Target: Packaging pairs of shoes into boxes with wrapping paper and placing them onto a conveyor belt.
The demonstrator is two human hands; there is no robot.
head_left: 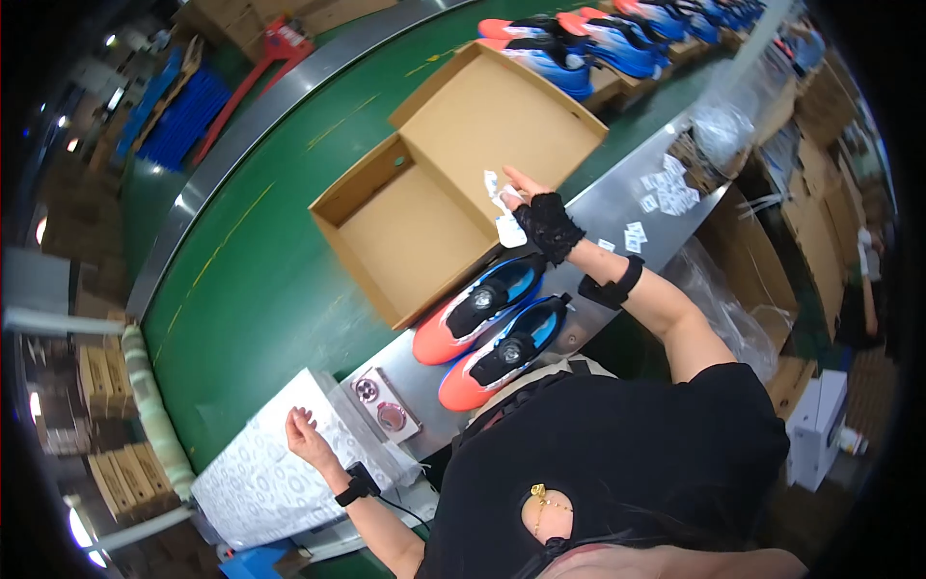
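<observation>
My right hand (536,207), in a black lace fingerless glove, pinches small white paper tags (503,218) over the lid of an open brown cardboard shoebox (405,236) lying on the green conveyor belt (251,280). A pair of orange and blue shoes (487,328) with black straps lies on the metal ledge just below the box. My left hand (304,434) rests with curled fingers on a stack of white patterned tissue paper (260,473) and holds nothing.
More blue and orange shoes (598,43) on boxes ride the belt farther up. Loose white tags (666,188) lie on the metal ledge. A small control panel with round buttons (384,403) sits beside the paper. Cardboard boxes and clear plastic bags stand at right.
</observation>
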